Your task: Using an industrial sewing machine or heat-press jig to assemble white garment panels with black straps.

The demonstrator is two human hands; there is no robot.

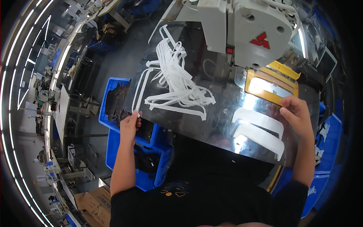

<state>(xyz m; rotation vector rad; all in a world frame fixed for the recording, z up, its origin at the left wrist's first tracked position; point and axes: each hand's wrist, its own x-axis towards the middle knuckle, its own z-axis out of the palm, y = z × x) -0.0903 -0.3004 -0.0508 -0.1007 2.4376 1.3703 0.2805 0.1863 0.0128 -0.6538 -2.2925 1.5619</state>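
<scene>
My left hand [130, 125] pinches the near end of a thin white strip [141, 89] at the left edge of the dark metal table. Beside that strip lies a tangled pile of white strips [174, 75] with toothed edges. My right hand [298, 113] has its thumb and forefinger closed at the near right corner of a yellow frame [264, 95], under the sewing machine head [251, 38]. Two curved white pieces, an upper one [259, 119] and a lower one [261, 139], lie on the table left of my right hand.
Blue crates [113, 123] with dark pieces stand below the table's left edge. Another blue bin [329, 151] with white scraps is at the right. The machine head overhangs the table's far side. A cardboard box [94, 204] sits on the floor at the lower left.
</scene>
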